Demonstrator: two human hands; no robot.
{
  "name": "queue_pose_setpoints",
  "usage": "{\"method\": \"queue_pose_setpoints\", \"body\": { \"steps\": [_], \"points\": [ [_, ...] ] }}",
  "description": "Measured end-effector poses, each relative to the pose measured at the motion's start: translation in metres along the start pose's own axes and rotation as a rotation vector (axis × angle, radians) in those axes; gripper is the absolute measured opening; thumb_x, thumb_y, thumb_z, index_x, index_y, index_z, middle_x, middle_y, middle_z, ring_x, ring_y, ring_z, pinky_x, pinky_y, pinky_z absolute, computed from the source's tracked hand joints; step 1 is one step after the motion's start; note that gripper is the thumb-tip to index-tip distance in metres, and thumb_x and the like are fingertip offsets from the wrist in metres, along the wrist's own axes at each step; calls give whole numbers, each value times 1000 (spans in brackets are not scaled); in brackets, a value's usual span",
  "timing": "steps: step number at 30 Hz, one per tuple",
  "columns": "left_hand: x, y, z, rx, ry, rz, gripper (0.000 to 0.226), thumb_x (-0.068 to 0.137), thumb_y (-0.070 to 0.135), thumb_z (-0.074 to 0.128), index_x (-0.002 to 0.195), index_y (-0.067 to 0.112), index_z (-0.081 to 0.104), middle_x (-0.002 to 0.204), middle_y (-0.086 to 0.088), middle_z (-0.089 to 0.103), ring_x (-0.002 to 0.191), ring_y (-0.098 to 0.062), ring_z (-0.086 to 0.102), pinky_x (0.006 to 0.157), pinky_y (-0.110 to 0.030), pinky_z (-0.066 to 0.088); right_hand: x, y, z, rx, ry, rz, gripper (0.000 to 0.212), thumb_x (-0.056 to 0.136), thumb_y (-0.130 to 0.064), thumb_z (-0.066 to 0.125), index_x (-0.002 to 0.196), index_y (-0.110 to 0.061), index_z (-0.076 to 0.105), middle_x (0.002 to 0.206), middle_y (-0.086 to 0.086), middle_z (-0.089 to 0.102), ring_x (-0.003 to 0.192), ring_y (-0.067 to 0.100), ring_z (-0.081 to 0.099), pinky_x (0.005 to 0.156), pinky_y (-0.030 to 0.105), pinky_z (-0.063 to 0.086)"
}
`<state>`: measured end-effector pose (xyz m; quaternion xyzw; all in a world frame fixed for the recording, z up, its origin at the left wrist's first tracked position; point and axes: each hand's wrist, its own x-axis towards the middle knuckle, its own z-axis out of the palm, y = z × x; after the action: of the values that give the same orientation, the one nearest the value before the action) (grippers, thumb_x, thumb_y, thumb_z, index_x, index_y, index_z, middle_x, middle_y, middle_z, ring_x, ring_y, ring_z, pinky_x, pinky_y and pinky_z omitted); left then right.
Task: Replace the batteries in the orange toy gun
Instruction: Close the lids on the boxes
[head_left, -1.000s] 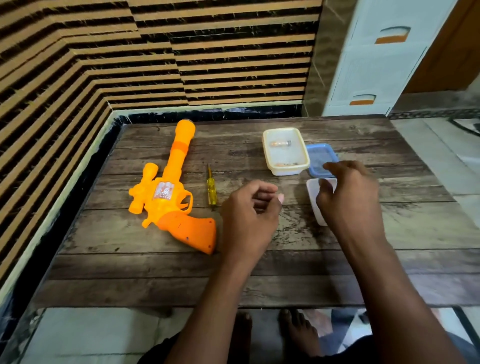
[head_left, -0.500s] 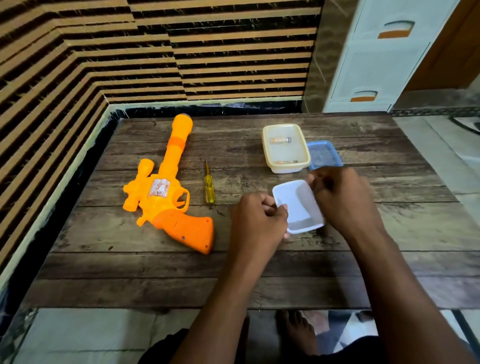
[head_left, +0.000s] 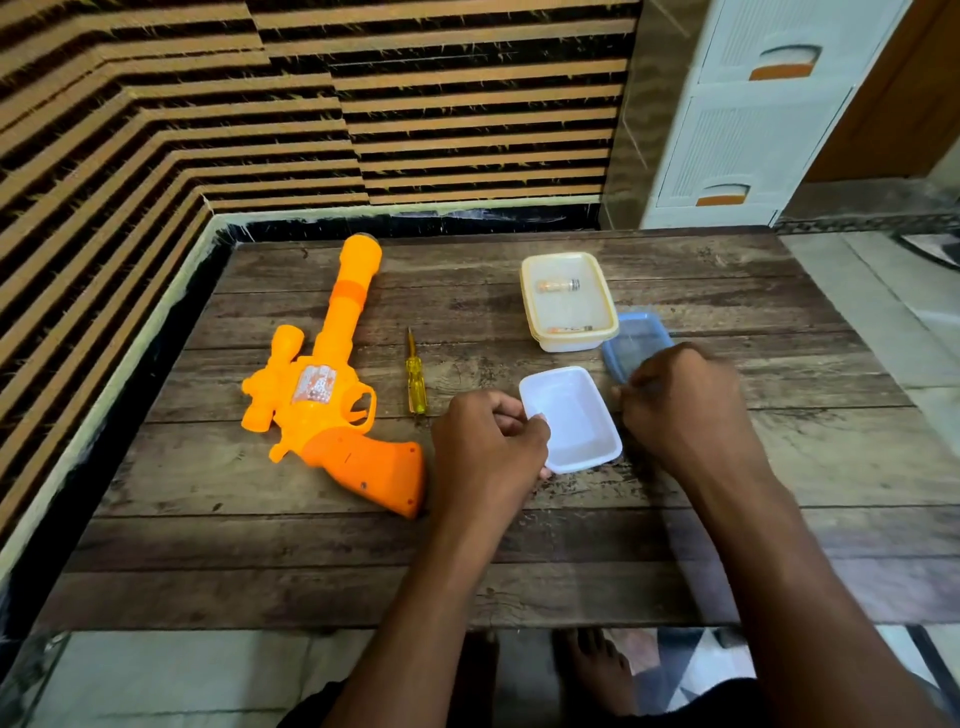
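— Orange plastic, that's your long toy gun (head_left: 332, 395). It lies flat on the brown wooden plank table (head_left: 779, 467), just left of your left hand (head_left: 485, 447). Nobody is holding it.

— What are your hands doing?

— Your left hand pinches the near left edge of the small white plastic tray (head_left: 571, 421). Your right hand (head_left: 685, 405) is curled up at the tray's right side. I can't tell if it grips the tray or the blue plastic lid (head_left: 636, 343) behind it.

— How will the gun feel?

— Light and hard, I think. It's hollow plastic, a bit smooth, and it could crack if you drop it. Grab the fat handle, that's the best spot.

— And the tools?

— The thin yellow screwdriver (head_left: 414, 374) lies just right of the gun. Small batteries (head_left: 558, 286) rest in the cream plastic tub (head_left: 571, 340) farther back. They may roll, so pick them up gently.
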<state>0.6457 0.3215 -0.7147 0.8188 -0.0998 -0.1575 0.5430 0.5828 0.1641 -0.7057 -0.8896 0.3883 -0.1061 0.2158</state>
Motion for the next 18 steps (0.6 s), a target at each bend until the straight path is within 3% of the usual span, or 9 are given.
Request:
{"method": "queue_pose_setpoints", "body": {
  "steps": [5, 8, 10, 15, 18],
  "points": [
    [0, 1, -2, 14, -2, 20, 6, 89, 10, 74, 86, 9, 69, 65, -1, 72, 48, -15, 71, 52, -33, 60, 10, 2, 2, 51, 21, 34, 58, 81, -38, 84, 131, -13, 70, 147, 21, 54, 132, 43, 56, 113, 57, 46],
    [1, 1, -2, 29, 8, 26, 7, 89, 11, 75, 85, 11, 69, 66, 0, 72, 48, -15, 71, 54, -36, 62, 12, -5, 7, 58, 8, 84, 40, 77, -43, 81, 104, -14, 76, 114, 20, 71, 105, 41, 67, 95, 50, 57],
    [1, 0, -2, 27, 11, 24, 10, 88, 11, 76, 82, 14, 68, 66, 0, 72, 49, -16, 71, 55, -39, 63, 10, -9, 7, 104, 45, 127, 41, 71, -41, 78, 95, -8, 75, 98, 21, 73, 91, 40, 69, 81, 43, 60],
    [1, 1, -2, 9, 1, 15, 12, 89, 12, 76, 82, 16, 67, 63, 3, 71, 48, -15, 71, 58, -39, 63, 1, -10, -7, 250, 132, 238, 52, 72, -28, 82, 112, 4, 71, 108, 28, 72, 102, 44, 68, 80, 40, 53],
    [0, 2, 1, 11, 5, 7, 12, 89, 15, 77, 82, 17, 68, 65, 3, 72, 48, -13, 71, 57, -37, 63, -8, -8, -17, 363, 143, 244, 57, 74, -32, 83, 121, -3, 72, 115, 22, 74, 106, 35, 69, 81, 30, 47]
  ]
}}
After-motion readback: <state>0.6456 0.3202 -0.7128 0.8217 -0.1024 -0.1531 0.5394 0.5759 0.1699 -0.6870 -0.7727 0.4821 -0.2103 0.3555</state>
